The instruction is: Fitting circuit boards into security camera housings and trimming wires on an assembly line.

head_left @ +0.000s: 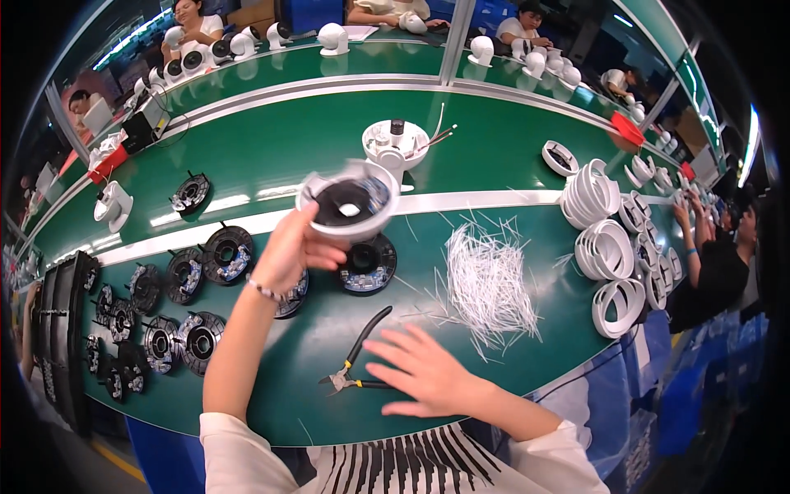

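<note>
a view from above of a person's two bare hands over a long green work table (280, 156). the left hand (290, 247) is raised above the table, fingers curled and pinched on the lower left rim of a round white housing (349, 202), which shows blurred and tilts its open face, with a dark disc inside, toward the viewer. the housing sits up and to the right of that hand's fingers, directly over a black round part (368, 263) lying flat on the table. the right hand (428, 372) is low and empty, palm down, fingers spread and pointing left. the black-handled pliers (355, 356) lie just left of those fingertips, close enough that they may be touching one handle; their long axis runs slantwise, jaws at the lower left, handles reaching up and right. the right hand is by far the nearer to the pliers. to the right of the pliers, a loose heap of thin white strips (488, 282) spreads over the table. further right stand stacks of white rings (613, 255). on the left lie rows of black round parts (177, 309). beyond, a second white housing with wires (397, 144) stands alone. other people's hands work at the far and right edges.
</note>
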`<move>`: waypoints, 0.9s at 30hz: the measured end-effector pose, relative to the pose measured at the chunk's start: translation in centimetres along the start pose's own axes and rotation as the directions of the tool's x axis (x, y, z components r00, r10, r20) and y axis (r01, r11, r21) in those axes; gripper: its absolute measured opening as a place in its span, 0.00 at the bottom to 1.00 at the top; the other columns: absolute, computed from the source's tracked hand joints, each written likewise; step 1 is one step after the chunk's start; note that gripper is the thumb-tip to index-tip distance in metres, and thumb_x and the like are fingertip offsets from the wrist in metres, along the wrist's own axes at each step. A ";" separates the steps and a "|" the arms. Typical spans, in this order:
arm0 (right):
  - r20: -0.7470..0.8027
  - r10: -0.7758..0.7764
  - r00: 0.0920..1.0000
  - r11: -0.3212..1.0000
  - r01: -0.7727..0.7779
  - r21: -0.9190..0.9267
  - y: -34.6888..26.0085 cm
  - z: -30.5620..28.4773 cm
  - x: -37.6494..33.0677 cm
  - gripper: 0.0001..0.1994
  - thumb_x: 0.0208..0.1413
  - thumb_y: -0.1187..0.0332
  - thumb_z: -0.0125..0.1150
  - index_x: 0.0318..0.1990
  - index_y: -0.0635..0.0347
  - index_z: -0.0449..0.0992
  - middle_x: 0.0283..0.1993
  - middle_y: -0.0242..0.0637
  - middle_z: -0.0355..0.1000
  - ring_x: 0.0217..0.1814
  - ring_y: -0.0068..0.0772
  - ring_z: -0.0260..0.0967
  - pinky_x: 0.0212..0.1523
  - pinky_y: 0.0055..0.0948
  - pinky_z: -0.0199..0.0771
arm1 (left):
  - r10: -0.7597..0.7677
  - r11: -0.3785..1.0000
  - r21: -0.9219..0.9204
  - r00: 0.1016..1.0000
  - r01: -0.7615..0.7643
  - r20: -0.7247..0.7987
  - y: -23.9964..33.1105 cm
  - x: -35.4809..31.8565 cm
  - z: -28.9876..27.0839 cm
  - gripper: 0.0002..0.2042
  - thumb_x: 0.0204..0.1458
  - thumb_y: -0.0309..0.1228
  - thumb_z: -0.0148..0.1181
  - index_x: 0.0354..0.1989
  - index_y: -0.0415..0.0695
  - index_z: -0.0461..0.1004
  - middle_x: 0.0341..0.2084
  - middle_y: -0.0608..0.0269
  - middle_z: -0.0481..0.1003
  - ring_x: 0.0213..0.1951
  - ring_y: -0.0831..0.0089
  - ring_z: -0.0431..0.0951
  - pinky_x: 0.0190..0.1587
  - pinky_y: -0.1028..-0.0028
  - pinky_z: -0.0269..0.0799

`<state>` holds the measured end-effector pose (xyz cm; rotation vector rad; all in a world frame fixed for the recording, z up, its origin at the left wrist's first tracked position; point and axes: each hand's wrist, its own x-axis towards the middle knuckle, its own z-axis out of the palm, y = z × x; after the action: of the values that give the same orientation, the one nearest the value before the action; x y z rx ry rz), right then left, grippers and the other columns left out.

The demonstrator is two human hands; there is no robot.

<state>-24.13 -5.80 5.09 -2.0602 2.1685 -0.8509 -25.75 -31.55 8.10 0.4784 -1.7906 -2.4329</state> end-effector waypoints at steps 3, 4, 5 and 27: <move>0.421 0.062 0.905 0.997 -0.035 -0.073 0.3 -0.2 0.5 0.46 0.28 0.49 0.68 0.56 0.62 0.55 0.64 0.46 0.41 0.66 0.50 0.38 0.59 0.55 0.42 | 0.092 0.971 0.231 0.986 -0.058 -0.138 0.5 4.6 -2.2 0.21 0.56 0.43 0.37 0.44 0.35 0.61 0.32 0.47 0.73 0.27 0.69 0.77 0.24 0.76 0.74; 0.490 0.062 0.869 0.995 -0.015 -0.098 0.4 -0.4 0.9 0.48 0.26 0.48 0.68 0.57 0.62 0.53 0.64 0.46 0.40 0.66 0.50 0.37 0.59 0.56 0.41 | 0.056 0.970 0.244 0.989 -0.022 -0.137 0.5 6.1 -3.3 0.21 0.56 0.43 0.36 0.43 0.35 0.61 0.31 0.48 0.73 0.26 0.68 0.77 0.23 0.75 0.75; 0.521 0.045 0.852 0.996 0.002 -0.089 0.8 -0.1 1.0 0.50 0.25 0.49 0.69 0.58 0.62 0.51 0.64 0.47 0.40 0.66 0.49 0.36 0.59 0.56 0.41 | 0.020 0.967 0.256 0.991 0.016 -0.136 0.3 7.5 -4.4 0.21 0.56 0.43 0.35 0.43 0.35 0.61 0.30 0.49 0.74 0.26 0.67 0.77 0.23 0.74 0.75; 0.383 -0.183 0.905 0.921 0.294 -0.254 4.3 -0.3 0.0 0.19 0.28 0.67 0.62 0.33 0.60 0.67 0.33 0.38 0.57 0.38 0.38 0.59 0.57 0.55 0.48 | 0.557 0.519 0.749 0.828 -0.411 0.069 1.0 -0.5 -2.2 0.27 0.51 0.28 0.45 0.59 0.37 0.46 0.18 0.58 0.73 0.14 0.77 0.69 0.19 0.80 0.66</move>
<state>-28.13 -5.78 3.58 -2.4326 1.9731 -0.1231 -24.78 -33.74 8.57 0.1651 -2.3646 -1.1653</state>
